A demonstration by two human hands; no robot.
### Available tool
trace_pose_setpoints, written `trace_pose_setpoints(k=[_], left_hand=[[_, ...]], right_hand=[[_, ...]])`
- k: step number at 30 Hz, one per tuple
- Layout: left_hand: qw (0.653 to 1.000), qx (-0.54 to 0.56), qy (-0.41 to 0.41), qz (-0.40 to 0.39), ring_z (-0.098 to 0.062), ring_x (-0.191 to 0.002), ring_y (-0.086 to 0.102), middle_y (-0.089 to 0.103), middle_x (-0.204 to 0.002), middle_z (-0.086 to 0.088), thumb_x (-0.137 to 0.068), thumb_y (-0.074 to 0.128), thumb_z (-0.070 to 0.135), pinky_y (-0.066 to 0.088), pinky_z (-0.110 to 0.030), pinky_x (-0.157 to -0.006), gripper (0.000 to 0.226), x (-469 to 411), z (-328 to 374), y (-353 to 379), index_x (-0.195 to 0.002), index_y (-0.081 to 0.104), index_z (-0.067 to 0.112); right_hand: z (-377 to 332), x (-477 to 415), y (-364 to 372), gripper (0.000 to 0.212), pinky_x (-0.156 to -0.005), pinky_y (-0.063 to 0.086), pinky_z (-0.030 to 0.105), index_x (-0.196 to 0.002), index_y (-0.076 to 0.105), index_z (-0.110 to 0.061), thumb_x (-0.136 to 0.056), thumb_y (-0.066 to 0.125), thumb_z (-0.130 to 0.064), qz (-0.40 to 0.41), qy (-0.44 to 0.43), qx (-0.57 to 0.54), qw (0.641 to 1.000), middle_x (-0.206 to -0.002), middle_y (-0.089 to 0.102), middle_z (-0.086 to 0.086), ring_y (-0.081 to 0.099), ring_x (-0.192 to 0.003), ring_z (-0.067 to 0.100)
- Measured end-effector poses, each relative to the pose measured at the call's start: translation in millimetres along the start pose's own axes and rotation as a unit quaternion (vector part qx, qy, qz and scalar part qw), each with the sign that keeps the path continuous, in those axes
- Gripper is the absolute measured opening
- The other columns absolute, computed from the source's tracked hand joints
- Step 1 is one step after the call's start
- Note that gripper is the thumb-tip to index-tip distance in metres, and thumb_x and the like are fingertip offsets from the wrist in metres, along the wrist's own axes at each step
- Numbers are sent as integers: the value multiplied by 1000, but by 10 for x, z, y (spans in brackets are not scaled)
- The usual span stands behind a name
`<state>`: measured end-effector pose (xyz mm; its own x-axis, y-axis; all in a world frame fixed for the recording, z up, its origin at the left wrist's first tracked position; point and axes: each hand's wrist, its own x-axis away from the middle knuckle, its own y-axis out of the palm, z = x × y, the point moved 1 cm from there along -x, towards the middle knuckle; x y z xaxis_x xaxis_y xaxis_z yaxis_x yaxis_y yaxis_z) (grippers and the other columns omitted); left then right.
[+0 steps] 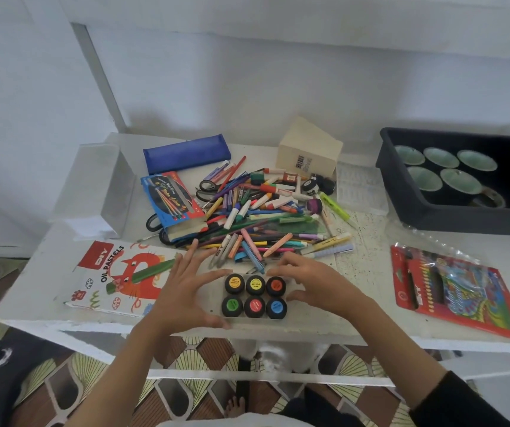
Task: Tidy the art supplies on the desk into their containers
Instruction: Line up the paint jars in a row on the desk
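White worktop (367, 328), speckled with dark flecks toward 3 o'clock. Six black paint pots (255, 295) with orange, yellow, red, green, red and blue labels. White pastel box (118, 278) at 9 o'clock with red logo, orange-red cat, green crayon. Dark blue pencil case (186, 153) at 11 o'clock. Blue and red brush box (172, 204) beside a many-coloured heap of pens and crayons (266, 217). Cream wooden box (309, 152) at 12 o'clock. Black tray (401, 192) at 2 o'clock holding pale green dishes (441, 157). Red pencil pack (456, 288) at 3 o'clock with rainbow print. Brown, black and cream fan-patterned floor (186, 392).
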<state>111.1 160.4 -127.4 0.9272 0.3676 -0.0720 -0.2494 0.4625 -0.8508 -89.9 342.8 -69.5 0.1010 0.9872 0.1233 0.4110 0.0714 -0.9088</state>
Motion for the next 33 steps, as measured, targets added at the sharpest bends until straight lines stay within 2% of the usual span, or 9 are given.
trace_pose_setpoints(k=[3,6,9,13,16,18,22,27,33], left_hand=[[1000,7,1,3,-6,-143,-20,16,-151,15,-46,59,87,-6,-46,-114,92,1,6,3,-129,47,48],[1000,5,4,5,-7,-143,-19,18,-153,12,-46,57,89,-7,-46,-114,93,5,8,4,-129,47,48],[1000,6,4,7,-7,-143,-18,19,-153,12,-46,58,89,-7,-45,-115,93,4,5,2,-129,48,48],[1000,5,4,8,-8,-143,-18,19,-153,12,-45,58,89,-7,-47,-115,94,6,-2,12,-129,48,48],[1000,11,4,12,-8,-144,-16,20,-152,14,-46,62,87,-5,-49,-115,92,3,0,13,-128,48,48],[1000,11,0,8,-6,-143,-18,18,-152,15,-46,63,86,-7,-47,-115,91,2,8,6,-128,46,50],[1000,4,-3,1,-5,-142,-20,15,-152,17,-46,66,83,-9,-45,-115,91,4,16,-3,-129,45,50],[1000,2,-2,1,-5,-142,-19,16,-152,17,-47,68,80,-8,-45,-115,91,2,14,-2,-129,46,50],[1000,2,-2,0,-5,-142,-19,16,-153,15,-47,68,79,-9,-45,-115,90,-4,11,5,-129,44,51]], right_hand=[[82,57,-164,42,-67,48,18,-123,57,-30,-85,66,-14,69,2,-52,996,-98,45,-22,48,-70,0],[312,11,-332,30,-63,55,29,-109,65,-21,-85,63,-3,199,34,-46,978,-90,55,-14,54,-65,6],[630,-139,-476,26,-66,55,34,-103,68,-19,-86,59,-2,260,117,-22,958,-96,58,-8,55,-68,12],[903,-416,-574,19,-71,45,29,-97,69,-17,-88,56,-6,259,187,11,948,-102,61,0,53,-90,16],[956,-600,-576,25,-75,46,33,-111,65,-19,-91,53,-9,219,224,64,947,-114,60,0,49,-105,19],[970,-682,-552,33,-78,48,36,-122,57,-20,-92,53,-9,177,246,89,949,-122,56,0,47,-109,21],[998,-780,-500,33,-79,50,37,-122,54,-20,-91,56,-10,132,275,133,943,-123,52,3,47,-110,22],[1014,-800,-505,36,-82,49,35,-124,53,-17,-89,60,-15,157,279,138,937,-121,52,4,44,-114,21],[981,-613,-521,36,-85,44,33,-118,58,-14,-84,65,-18,264,252,47,930,-114,57,8,47,-108,24]])
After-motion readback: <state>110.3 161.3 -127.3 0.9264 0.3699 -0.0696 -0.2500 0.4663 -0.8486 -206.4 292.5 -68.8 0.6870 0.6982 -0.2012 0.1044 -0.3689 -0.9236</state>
